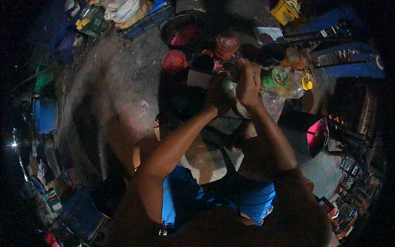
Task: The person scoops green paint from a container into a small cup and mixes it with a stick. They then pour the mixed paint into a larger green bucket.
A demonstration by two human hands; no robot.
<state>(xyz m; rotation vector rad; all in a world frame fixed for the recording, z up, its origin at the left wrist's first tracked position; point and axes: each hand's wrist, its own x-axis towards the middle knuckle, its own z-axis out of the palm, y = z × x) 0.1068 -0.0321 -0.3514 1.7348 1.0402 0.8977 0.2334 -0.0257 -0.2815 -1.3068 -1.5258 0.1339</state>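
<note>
My two hands meet in front of me over a dim work spot. My left hand [219, 95] is closed around a pale green, rounded thing [229, 87], possibly a bottle; most of it is covered by my fingers. Close against it, my right hand [248, 84] is curled with fingers bent in, and what it grips is hidden. Just right of my right hand lies a green plastic bottle [275, 77]. Beyond my hands stands a reddish tub [227, 45]. A grey block-like piece [198, 78] lies left of my left hand.
Farther left are a red round container [173, 61] and a dark basin [181, 32] with red inside. A clear jug [293, 85] with a yellow cap [307, 82] stands at right. Brushes or tools lie on blue material [349, 66]. A pink-lined dark object [317, 137] is lower right.
</note>
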